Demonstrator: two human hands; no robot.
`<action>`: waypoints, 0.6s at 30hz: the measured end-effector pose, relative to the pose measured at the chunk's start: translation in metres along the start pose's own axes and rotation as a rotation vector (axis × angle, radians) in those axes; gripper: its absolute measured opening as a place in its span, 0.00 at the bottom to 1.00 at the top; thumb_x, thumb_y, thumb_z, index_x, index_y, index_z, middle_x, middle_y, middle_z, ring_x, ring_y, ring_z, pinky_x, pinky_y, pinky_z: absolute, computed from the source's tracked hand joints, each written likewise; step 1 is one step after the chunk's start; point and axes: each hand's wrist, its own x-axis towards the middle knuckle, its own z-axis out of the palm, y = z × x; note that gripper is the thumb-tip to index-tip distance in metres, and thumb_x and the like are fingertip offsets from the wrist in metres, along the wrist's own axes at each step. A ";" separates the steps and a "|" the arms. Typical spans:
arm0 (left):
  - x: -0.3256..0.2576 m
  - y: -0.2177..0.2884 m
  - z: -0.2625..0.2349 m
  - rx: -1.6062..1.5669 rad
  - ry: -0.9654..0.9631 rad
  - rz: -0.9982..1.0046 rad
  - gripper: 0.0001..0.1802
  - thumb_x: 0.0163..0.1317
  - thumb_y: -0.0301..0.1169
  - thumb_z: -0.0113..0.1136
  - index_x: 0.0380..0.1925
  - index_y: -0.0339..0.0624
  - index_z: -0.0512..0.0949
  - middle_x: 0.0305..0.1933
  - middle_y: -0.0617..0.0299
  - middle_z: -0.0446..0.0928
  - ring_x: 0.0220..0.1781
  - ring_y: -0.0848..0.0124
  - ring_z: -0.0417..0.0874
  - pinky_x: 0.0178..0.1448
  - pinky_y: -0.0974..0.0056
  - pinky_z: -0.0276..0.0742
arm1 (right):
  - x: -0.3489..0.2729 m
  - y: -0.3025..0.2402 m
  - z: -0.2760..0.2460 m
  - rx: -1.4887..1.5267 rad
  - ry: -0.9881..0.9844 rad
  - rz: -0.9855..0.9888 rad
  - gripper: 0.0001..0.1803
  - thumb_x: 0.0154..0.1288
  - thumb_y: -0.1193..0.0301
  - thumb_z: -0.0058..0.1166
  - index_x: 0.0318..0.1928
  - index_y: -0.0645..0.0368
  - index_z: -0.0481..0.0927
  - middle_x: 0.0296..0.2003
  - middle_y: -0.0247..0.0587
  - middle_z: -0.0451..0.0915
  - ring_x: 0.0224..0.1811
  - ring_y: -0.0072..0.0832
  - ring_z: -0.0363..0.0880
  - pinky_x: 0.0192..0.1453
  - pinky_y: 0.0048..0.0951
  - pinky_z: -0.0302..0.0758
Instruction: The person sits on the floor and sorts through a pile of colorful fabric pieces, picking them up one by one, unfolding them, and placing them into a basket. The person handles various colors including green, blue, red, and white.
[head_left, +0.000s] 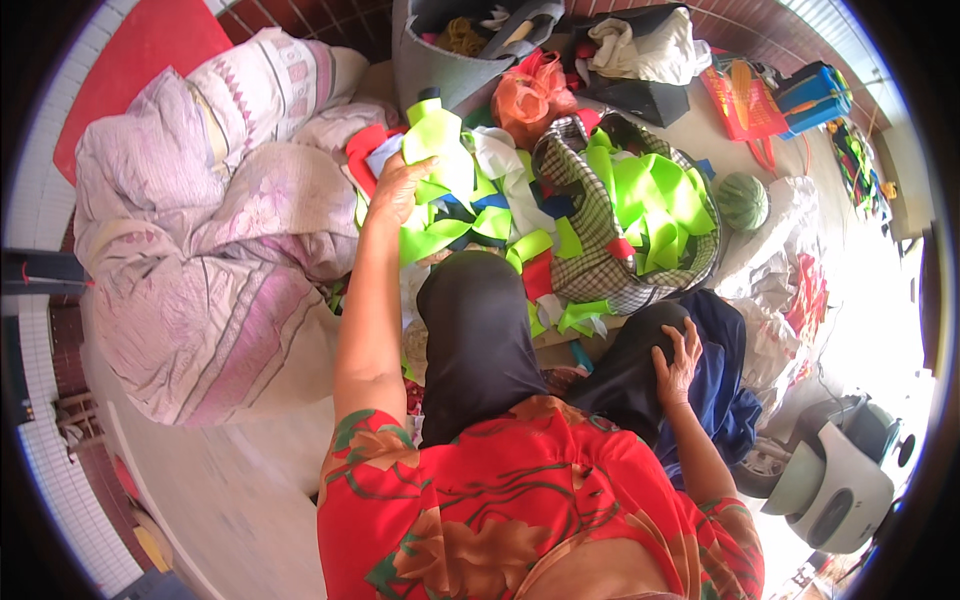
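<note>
My left hand (pixel 402 188) reaches forward to a pile of cloth scraps, its fingers closed at the edge of a neon yellow-green fabric scrap (pixel 440 145). Around it lie more neon, white, red and dark blue pieces, some of them overlapping. On my dark-trousered right knee rests my right hand (pixel 680 360), fingers spread and holding nothing. Between the two hands, slightly ahead, stands a checked cloth bag (pixel 580 265), its mouth wide and filled with neon green scraps (pixel 655 205).
Large patterned fabric bundles (pixel 270 200) take up the left side. Ahead stand a grey bin (pixel 430 65) and an orange plastic bag (pixel 533 95). A striped green melon (pixel 743 202) lies right of the checked bag. Farther right are crumpled white plastic (pixel 775 260) and a grey-white machine (pixel 840 490).
</note>
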 end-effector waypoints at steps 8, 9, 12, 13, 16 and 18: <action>-0.060 0.090 0.122 -0.238 -0.336 0.067 0.21 0.52 0.20 0.62 0.48 0.38 0.75 0.45 0.61 0.79 0.46 0.69 0.79 0.54 0.64 0.75 | 0.000 -0.007 0.004 -0.071 -0.007 0.030 0.25 0.50 0.64 0.60 0.51 0.44 0.74 0.64 0.44 0.58 0.69 0.47 0.51 0.66 0.49 0.53; -0.066 0.093 0.136 -0.249 -0.397 0.043 0.21 0.52 0.20 0.62 0.48 0.38 0.75 0.45 0.61 0.79 0.46 0.69 0.80 0.54 0.64 0.75 | 0.001 -0.010 0.004 -0.108 -0.013 0.024 0.25 0.50 0.64 0.60 0.51 0.44 0.74 0.64 0.43 0.59 0.68 0.47 0.51 0.66 0.48 0.53; -0.089 0.095 0.181 -0.298 -0.482 -0.049 0.19 0.50 0.20 0.62 0.46 0.38 0.76 0.44 0.61 0.79 0.46 0.70 0.80 0.54 0.65 0.74 | 0.023 -0.029 -0.008 0.098 -0.058 0.006 0.25 0.49 0.61 0.61 0.49 0.52 0.75 0.52 0.44 0.72 0.62 0.42 0.63 0.65 0.46 0.53; -0.095 0.089 0.193 -0.306 -0.479 -0.066 0.20 0.50 0.19 0.62 0.46 0.38 0.76 0.44 0.62 0.79 0.46 0.70 0.80 0.54 0.65 0.74 | 0.036 -0.033 -0.011 0.191 -0.165 0.009 0.27 0.57 0.53 0.56 0.52 0.56 0.74 0.48 0.44 0.76 0.57 0.38 0.70 0.63 0.41 0.59; -0.101 0.068 0.221 -0.329 -0.565 -0.177 0.20 0.50 0.19 0.62 0.46 0.38 0.76 0.43 0.63 0.79 0.45 0.72 0.79 0.54 0.66 0.74 | 0.059 -0.073 -0.021 1.498 -0.366 0.092 0.36 0.67 0.44 0.40 0.63 0.60 0.64 0.58 0.43 0.71 0.60 0.34 0.67 0.61 0.40 0.62; -0.104 0.050 0.235 -0.346 -0.586 -0.244 0.20 0.50 0.19 0.62 0.46 0.39 0.76 0.43 0.63 0.79 0.44 0.73 0.79 0.53 0.67 0.74 | 0.074 -0.095 -0.020 1.878 -0.402 0.015 0.36 0.69 0.46 0.36 0.66 0.61 0.59 0.61 0.42 0.67 0.64 0.35 0.62 0.66 0.40 0.56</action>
